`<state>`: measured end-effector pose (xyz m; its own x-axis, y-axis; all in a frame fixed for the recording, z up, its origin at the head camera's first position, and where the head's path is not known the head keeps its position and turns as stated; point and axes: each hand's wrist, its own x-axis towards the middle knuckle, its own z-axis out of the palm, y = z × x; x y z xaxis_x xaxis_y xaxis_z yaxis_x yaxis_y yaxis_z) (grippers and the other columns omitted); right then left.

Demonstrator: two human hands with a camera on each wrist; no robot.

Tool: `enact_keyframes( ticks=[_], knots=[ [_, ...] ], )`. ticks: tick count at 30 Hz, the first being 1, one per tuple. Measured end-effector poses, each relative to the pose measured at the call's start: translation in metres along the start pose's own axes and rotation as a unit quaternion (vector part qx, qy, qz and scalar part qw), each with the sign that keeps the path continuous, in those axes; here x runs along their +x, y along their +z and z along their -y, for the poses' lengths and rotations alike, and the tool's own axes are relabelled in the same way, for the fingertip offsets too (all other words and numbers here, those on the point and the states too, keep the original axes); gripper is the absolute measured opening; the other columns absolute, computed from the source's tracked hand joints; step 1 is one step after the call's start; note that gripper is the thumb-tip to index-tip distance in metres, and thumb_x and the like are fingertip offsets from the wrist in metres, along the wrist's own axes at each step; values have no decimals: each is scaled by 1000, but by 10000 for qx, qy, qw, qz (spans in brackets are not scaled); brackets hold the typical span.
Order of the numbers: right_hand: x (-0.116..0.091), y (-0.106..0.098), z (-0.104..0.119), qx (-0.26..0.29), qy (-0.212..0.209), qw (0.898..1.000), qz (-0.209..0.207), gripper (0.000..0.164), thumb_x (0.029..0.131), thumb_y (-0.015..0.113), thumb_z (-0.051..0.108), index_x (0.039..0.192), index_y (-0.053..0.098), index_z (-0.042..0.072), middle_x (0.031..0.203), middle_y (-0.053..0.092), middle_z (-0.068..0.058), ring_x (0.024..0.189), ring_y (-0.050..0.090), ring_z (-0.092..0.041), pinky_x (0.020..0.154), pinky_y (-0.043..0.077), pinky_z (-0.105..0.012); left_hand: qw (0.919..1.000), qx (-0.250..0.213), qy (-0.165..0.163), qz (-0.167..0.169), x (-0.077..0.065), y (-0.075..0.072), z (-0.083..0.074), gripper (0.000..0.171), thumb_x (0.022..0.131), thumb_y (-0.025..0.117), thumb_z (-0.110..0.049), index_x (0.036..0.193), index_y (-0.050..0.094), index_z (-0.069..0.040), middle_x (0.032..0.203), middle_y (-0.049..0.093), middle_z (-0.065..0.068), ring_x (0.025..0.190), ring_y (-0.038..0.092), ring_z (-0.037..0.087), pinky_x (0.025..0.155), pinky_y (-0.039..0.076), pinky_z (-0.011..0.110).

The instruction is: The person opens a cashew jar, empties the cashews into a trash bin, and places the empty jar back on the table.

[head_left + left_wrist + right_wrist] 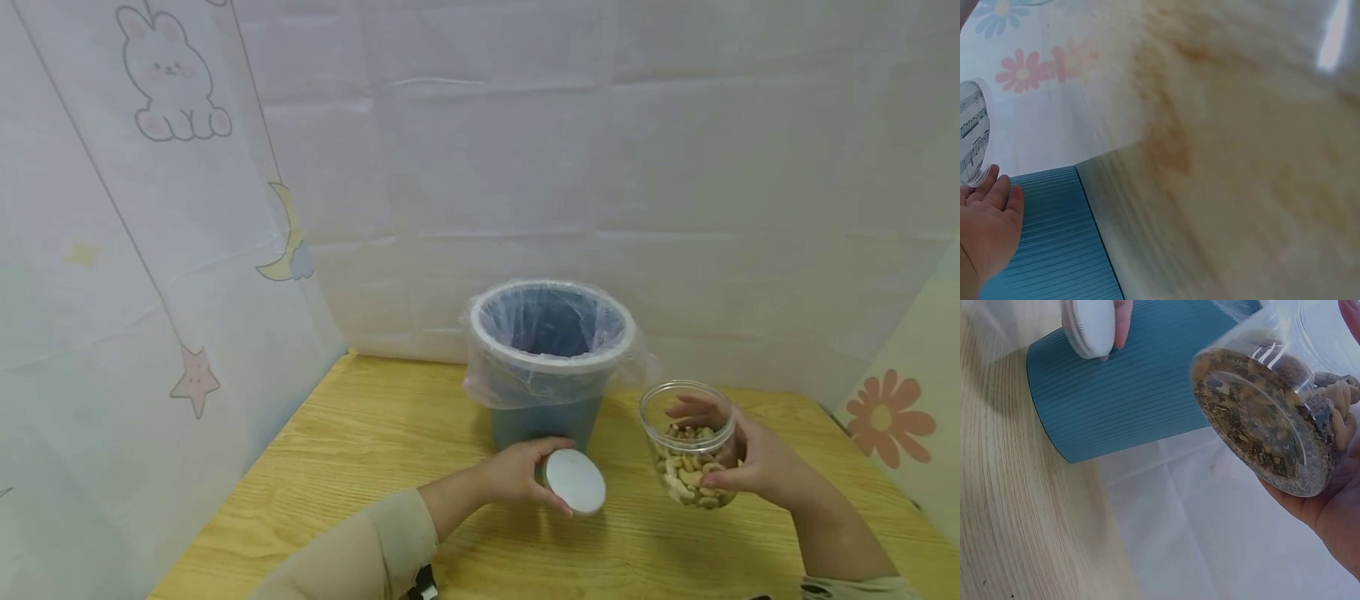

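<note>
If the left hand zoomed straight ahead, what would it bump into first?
The left hand, lid leading, would probably meet the clear nut jar in the right hand first, though depth is unclear.

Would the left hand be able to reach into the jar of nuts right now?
Probably not: the left hand grips the white lid, although the jar in the right hand is uncovered.

Soft light shadows the table [360,442] faintly, and glare streaks the left wrist view

I am seeing a blue, finely lined bin [543,421], a white lid [575,481] with black music notes, and a yellow, wood-grained table [322,467].
</note>
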<state>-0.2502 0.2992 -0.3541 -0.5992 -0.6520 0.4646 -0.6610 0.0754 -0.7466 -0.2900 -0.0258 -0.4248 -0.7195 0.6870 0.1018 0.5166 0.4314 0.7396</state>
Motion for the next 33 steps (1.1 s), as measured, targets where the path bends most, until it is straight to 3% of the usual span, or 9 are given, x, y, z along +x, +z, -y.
enact_keyframes(
  ticks=[5, 15, 20, 33],
  knots=[
    [0, -2, 0, -316, 6, 9994, -158, 85, 73, 68, -7, 142, 18, -4, 132, 42, -14, 115, 47, -12, 65, 52, -31, 9992, 358, -6, 197, 5, 4, 5, 87, 64, 83, -34, 138, 40, -20, 130, 49, -7, 116, 46, 6, 94, 39, 23],
    [2, -3, 1, -143, -194, 9996, -141, 86, 72, 69, -7, 141, 17, -7, 132, 42, -15, 117, 47, -15, 73, 52, -30, 9953, 877, 90, 401, 8, 12, 6, 88, 62, 82, -38, 137, 41, -16, 127, 51, -8, 114, 47, 4, 93, 39, 20],
    [3, -4, 2, 110, -327, 9994, -52, 84, 73, 67, -9, 141, 16, -8, 133, 42, -13, 118, 46, -16, 76, 51, -29, 9926, 1093, 5, 528, 10, 15, 8, 89, 62, 82, -41, 137, 41, -17, 126, 51, -9, 112, 47, 3, 91, 40, 19],
    [3, -5, 5, -75, -318, 9994, -85, 86, 73, 69, -6, 140, 17, -8, 132, 42, -16, 117, 47, -17, 77, 51, -29, 9830, 1591, -307, 866, 13, 19, 18, 92, 61, 78, -50, 138, 37, -23, 133, 45, -10, 121, 43, 7, 96, 38, 22]
  ],
)
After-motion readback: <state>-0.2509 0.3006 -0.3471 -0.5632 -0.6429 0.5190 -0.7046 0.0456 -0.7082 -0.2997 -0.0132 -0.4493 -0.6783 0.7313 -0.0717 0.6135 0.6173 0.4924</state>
